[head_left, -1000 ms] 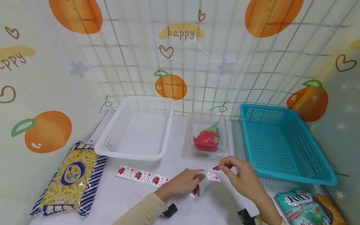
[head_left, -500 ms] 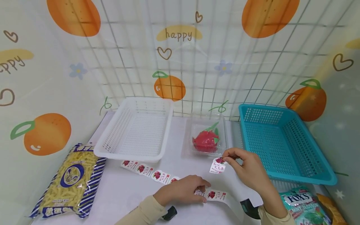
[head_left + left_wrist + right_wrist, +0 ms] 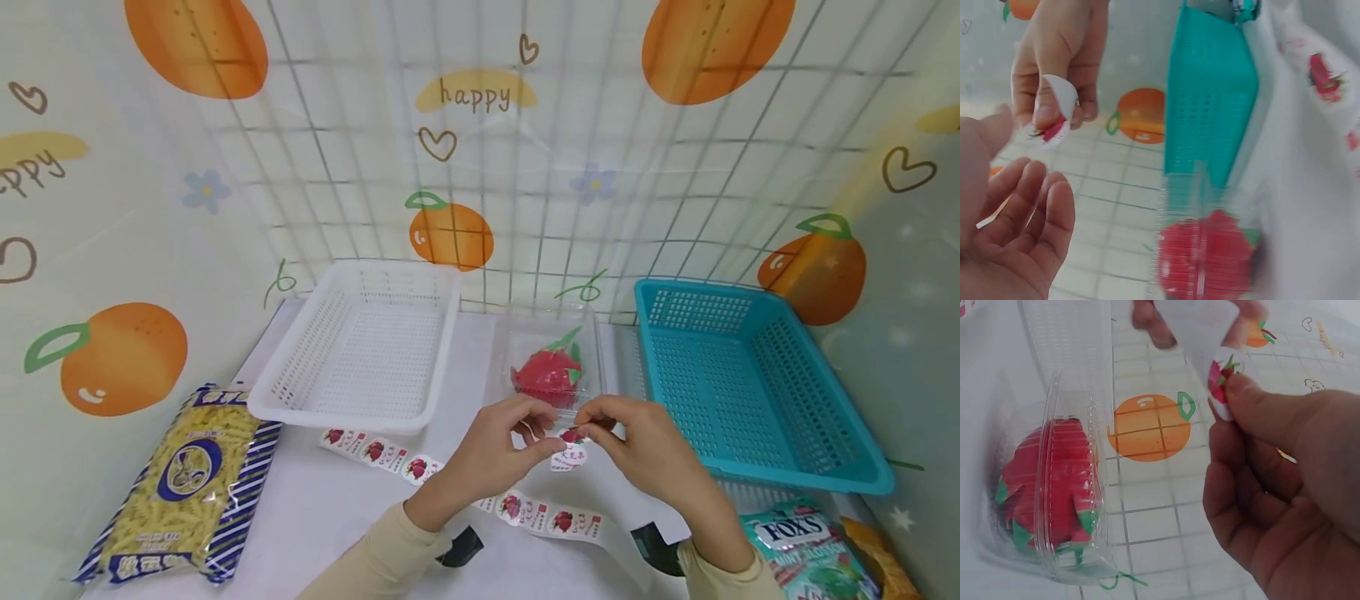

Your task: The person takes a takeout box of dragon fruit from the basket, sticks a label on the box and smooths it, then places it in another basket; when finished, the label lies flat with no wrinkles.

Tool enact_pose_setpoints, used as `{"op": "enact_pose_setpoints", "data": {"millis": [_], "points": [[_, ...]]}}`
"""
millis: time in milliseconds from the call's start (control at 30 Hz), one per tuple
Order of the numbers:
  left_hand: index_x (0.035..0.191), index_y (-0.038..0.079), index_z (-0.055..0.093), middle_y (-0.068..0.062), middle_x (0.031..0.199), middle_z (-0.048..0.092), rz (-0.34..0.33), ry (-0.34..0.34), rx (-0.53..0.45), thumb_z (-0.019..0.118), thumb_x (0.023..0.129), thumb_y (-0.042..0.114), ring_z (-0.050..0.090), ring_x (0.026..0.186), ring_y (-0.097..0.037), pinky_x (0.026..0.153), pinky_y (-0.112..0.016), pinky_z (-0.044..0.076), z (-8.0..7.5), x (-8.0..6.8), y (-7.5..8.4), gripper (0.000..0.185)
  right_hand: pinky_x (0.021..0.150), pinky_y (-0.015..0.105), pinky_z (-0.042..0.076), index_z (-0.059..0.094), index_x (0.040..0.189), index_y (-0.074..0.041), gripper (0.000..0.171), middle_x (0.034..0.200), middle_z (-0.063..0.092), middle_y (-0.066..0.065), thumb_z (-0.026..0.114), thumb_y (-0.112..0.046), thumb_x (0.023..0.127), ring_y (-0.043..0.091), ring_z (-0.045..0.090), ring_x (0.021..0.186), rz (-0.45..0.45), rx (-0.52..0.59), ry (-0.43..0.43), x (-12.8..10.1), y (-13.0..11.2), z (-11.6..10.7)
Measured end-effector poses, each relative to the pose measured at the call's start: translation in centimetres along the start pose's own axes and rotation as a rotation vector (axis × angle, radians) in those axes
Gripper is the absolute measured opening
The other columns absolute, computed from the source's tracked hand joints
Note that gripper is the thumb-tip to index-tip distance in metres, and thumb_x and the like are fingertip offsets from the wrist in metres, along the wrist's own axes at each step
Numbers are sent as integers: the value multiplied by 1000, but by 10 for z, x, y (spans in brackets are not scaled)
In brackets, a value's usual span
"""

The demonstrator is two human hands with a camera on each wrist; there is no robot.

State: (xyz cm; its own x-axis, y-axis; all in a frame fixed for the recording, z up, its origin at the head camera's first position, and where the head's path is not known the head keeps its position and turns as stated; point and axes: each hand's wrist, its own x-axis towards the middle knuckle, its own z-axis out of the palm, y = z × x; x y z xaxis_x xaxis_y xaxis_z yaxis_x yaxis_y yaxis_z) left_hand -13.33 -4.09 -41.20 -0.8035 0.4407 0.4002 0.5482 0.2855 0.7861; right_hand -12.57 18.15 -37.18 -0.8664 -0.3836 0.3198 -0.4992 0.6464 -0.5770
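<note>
In the head view my right hand pinches a dragon fruit sticker by its upper edge, between thumb and forefinger. My left hand is raised beside it, fingers loosely bent at the sticker's left. The left wrist view shows those fingers relaxed, a gap separating them from the sticker. Just behind the hands stands a clear plastic clamshell box, with a red dragon fruit with green tips inside. A strip of more stickers lies on the table below the hands, partly hidden by the left forearm.
A white basket stands at the back left, a turquoise basket at the right. Far left lies a bag of pasta. At the front right are a FOX'S candy bag and a brown packet. A printed curtain hangs behind.
The right hand has pulled one sticker off the strip. The left hand has let the strip down onto the table and risen toward the sticker, which has moved slightly left.
</note>
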Motion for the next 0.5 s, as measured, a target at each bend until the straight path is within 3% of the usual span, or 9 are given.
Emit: {"op": "enact_pose_setpoints", "data": {"millis": [300,500], "points": [[97,9,75,-1,86,70,26,23,84,76,93,14,55,71,0,64,-15,52,0,13,10,6,65,20,53,74,92,-21,15,83,71,-12,80,-8,86,2,59,74,-17,-26,-2,4,-2,5],[95,10,72,0,85,67,10,53,93,70,97,14,53,69,-4,62,-17,50,-7,28,12,4,59,21,51,72,94,-16,6,78,67,-10,76,-14,92,5,56,70,88,31,-25,4,2,14]]}}
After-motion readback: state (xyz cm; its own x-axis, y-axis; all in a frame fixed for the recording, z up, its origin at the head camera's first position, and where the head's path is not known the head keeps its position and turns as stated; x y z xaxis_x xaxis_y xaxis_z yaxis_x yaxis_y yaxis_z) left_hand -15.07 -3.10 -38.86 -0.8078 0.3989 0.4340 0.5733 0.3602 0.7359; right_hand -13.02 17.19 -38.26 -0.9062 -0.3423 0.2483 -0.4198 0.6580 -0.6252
